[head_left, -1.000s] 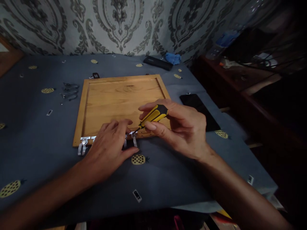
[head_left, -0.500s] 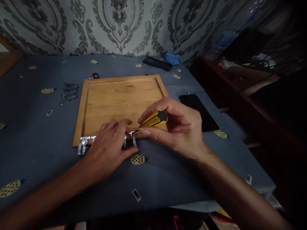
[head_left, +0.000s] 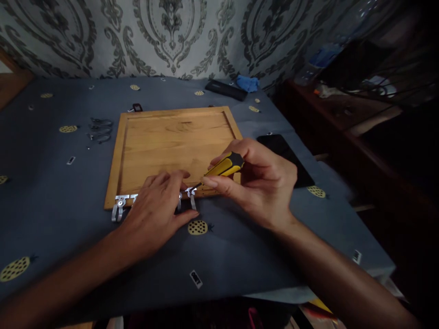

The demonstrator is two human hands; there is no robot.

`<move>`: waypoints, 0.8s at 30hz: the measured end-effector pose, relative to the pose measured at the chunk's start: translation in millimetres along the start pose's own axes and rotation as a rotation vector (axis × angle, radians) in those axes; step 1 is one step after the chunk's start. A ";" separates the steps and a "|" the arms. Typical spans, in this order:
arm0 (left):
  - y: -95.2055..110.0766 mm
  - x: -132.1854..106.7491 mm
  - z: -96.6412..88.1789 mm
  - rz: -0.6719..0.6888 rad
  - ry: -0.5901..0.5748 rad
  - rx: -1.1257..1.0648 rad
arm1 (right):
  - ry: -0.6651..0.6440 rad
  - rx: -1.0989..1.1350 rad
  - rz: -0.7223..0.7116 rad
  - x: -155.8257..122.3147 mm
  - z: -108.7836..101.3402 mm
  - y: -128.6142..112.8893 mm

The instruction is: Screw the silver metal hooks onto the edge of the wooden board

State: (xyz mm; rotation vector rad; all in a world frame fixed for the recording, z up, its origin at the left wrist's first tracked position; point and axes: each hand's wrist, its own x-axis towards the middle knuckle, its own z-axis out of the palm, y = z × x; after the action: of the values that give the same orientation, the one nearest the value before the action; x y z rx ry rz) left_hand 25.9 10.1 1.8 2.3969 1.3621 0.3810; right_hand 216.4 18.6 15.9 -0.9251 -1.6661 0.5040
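Observation:
A wooden board (head_left: 171, 141) with a raised rim lies on the table. Along its near edge sit metal hooks; one hook (head_left: 118, 212) shows at the left corner, and another hook (head_left: 192, 201) lies beside my fingertips. My left hand (head_left: 156, 205) rests over that edge with fingers stretched on the wood and thumb apart, hiding part of the row. Between thumb and fingers, my right hand (head_left: 257, 183) grips a yellow and black screwdriver (head_left: 222, 165). Its tip meets the top of the hook near my left index finger, the handle slanting up to the right.
Several loose metal hooks (head_left: 100, 130) lie left of the board. Behind it are a small dark frame-shaped piece (head_left: 137, 108), a black case (head_left: 226, 90) and a blue cloth (head_left: 247, 83). A dark flat tablet-like object (head_left: 288, 160) lies to the right, partly behind my right hand.
My right hand has shifted slightly right and turned, so more of the screwdriver handle shows. The screwdriver tip stays at the same hook, and my left hand has barely moved.

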 end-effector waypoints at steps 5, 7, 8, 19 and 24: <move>0.7 0.8 -0.6 -0.016 -0.009 -0.014 | 0.132 -0.059 -0.078 -6.2 1.8 -4.7; 0.1 0.9 -0.3 -0.003 -0.009 -0.026 | 0.230 -0.050 -0.081 -6.5 -0.4 -9.7; -0.3 0.8 -0.1 0.004 -0.008 -0.029 | 0.269 -0.054 -0.075 -6.3 -1.5 -11.7; -1.8 -1.1 1.8 0.012 0.023 -0.026 | 0.119 -0.098 -0.023 -5.8 3.5 -6.4; -1.1 -0.6 0.8 0.005 0.010 -0.029 | 0.112 -0.110 -0.050 -6.1 4.3 -4.9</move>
State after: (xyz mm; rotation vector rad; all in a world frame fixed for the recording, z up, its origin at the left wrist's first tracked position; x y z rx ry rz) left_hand 25.0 10.0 0.6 2.3781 1.3458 0.4119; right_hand 211.3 11.4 14.5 -0.9712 -1.6231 0.3234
